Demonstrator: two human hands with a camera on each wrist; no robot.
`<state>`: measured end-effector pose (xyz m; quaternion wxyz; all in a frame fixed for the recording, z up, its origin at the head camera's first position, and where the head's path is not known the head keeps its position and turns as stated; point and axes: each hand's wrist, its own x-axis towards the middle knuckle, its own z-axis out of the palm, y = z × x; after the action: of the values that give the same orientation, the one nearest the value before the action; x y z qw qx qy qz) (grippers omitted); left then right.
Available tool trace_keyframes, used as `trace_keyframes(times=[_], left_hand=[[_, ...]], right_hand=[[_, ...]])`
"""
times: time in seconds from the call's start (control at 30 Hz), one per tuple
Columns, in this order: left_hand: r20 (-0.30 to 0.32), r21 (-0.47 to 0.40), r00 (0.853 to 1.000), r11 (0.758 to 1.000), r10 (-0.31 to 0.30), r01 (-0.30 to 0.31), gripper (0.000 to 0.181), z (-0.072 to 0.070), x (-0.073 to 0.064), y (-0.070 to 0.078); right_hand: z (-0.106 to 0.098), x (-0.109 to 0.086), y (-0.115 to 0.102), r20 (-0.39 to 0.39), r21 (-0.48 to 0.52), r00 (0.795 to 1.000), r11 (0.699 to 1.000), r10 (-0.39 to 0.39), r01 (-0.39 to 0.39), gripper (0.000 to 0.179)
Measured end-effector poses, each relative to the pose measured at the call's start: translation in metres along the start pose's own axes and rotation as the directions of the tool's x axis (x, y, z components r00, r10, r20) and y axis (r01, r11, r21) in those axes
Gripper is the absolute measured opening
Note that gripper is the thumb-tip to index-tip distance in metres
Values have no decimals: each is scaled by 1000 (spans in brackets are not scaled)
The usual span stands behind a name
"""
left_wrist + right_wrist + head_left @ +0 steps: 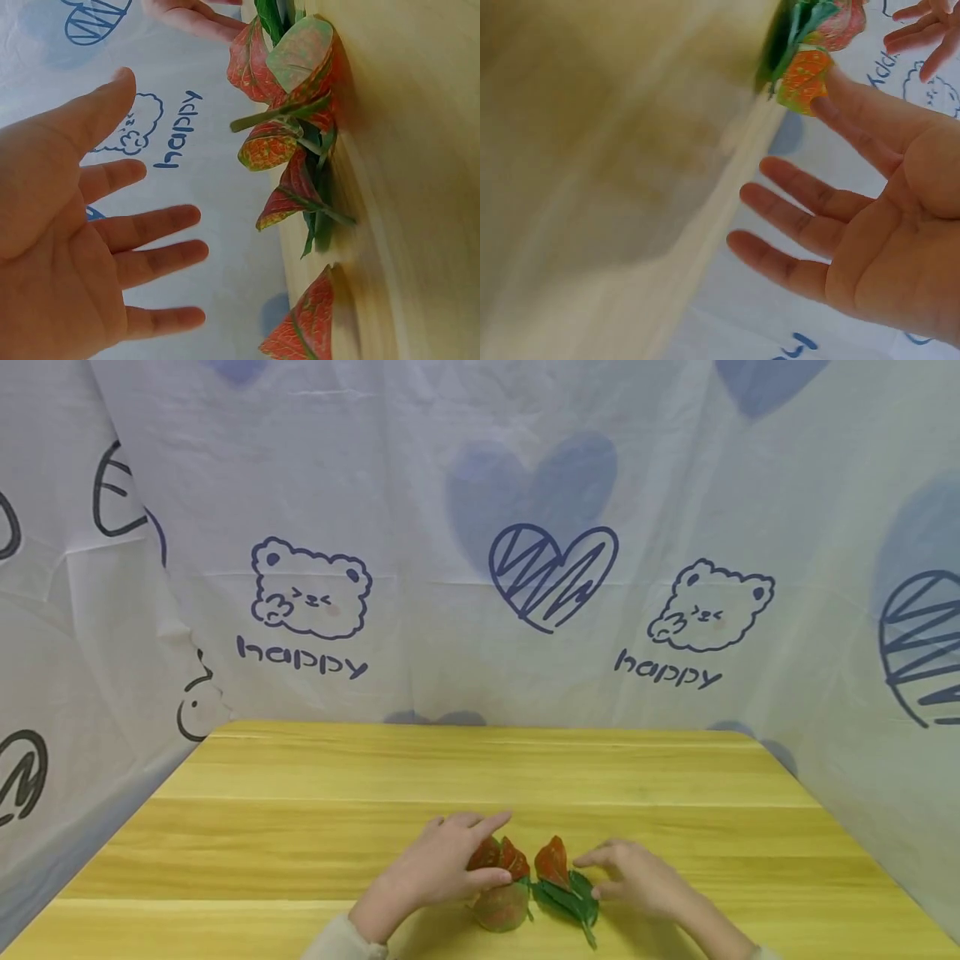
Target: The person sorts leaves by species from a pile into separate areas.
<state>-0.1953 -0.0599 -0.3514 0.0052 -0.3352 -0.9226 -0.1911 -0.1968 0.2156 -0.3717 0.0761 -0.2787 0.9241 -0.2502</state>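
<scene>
Several red-and-green leaves lie in a loose group near the table's front. My left hand [450, 864] hovers over the left part of the group, palm down, partly hiding a red leaf [514, 860] and a pale reddish-green leaf [501, 907]. In the left wrist view the left hand [97, 217] has its fingers spread, apart from the leaves. My right hand [641, 881] is at the group's right side, beside a dark green leaf [566, 900] and a red leaf [552, 862]. In the right wrist view its thumb and index finger are close to an orange leaf [806, 79]; whether they touch is unclear.
The leaves lie on a yellow wood-grain table [465, 768]. A pale cloth [435, 527] printed with hearts, bears and "happy" hangs behind the table and at both sides. One separate red leaf [304, 319] shows low in the left wrist view.
</scene>
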Motion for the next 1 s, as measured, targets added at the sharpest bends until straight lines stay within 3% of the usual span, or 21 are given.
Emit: trace_keyframes(times=[0.1,0.33,0.53,0.73,1.0], left_hand=[[-10,-34,999,999,31,-32,59,1,1,-2],[-29,-119,995,988,98,-101,45,1,5,-3],[5,-229,997,971,71,-68,38,1,9,-3],[23,-353,997,933,78,-65,32,4,16,-3],[34,-437,997,898,67,-45,28,7,27,-3]], right_hand=[[-1,2,8,48,110,999,994,-20,15,34],[-2,4,19,86,260,996,965,-16,-7,32],[0,9,23,110,385,994,922,3,-46,30],[3,12,26,143,477,988,879,-63,-14,27],[7,16,29,126,484,990,875,-70,0,19]])
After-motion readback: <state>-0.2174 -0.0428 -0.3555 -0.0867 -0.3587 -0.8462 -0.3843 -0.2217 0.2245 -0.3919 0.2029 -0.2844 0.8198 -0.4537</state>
